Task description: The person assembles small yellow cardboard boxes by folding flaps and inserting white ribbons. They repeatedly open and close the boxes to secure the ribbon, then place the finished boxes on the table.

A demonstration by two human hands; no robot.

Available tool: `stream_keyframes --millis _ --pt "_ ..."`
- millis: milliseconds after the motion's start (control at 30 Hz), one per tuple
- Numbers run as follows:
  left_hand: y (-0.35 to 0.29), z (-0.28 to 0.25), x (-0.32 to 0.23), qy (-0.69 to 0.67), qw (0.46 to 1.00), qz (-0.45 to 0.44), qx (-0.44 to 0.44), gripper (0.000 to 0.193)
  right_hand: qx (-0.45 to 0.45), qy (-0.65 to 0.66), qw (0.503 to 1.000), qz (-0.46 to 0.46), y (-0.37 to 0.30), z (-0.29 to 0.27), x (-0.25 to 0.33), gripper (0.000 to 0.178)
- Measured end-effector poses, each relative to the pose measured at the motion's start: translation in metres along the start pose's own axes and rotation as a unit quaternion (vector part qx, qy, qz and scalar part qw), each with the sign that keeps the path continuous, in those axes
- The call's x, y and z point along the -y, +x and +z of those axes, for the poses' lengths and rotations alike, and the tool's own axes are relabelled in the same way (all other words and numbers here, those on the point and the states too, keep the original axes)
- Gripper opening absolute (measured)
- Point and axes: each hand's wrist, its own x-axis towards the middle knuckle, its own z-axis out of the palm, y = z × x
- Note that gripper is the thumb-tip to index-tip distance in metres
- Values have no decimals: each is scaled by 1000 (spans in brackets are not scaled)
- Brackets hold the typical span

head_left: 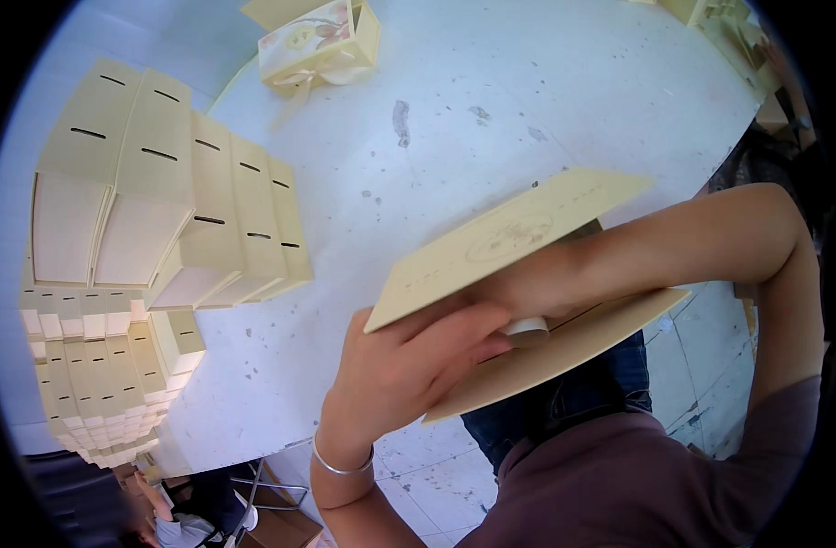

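A cream cardboard box (518, 239) is held tilted near the table's front edge, its two broad panels spread apart. The upper panel bears a faint printed oval design. My left hand (418, 361), with a silver bangle at the wrist, grips the box at its left end, fingers bent into the gap between the panels. My right hand (536, 279) reaches in from the right beneath the upper panel, which hides its fingers. A white curled strip (527, 331) shows next to the left fingertips; what it belongs to is hidden.
Stacked cream boxes with dark slots (130, 146) line the table's left side. A ribbon-tied gift box (317, 50) stands at the far edge of the white table (463, 100). Another person (176, 516) is at lower left, near a metal-legged frame (276, 484).
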Motion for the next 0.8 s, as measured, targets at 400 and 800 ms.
stream_keyframes --millis 400,800 --pt "-5 11 11 -71 983 -147 -85 10 127 -158 978 -48 -24 -34 15 23" --pt "-93 75 13 -74 981 10 -181 44 162 -544 809 -153 -28 -31 25 21"
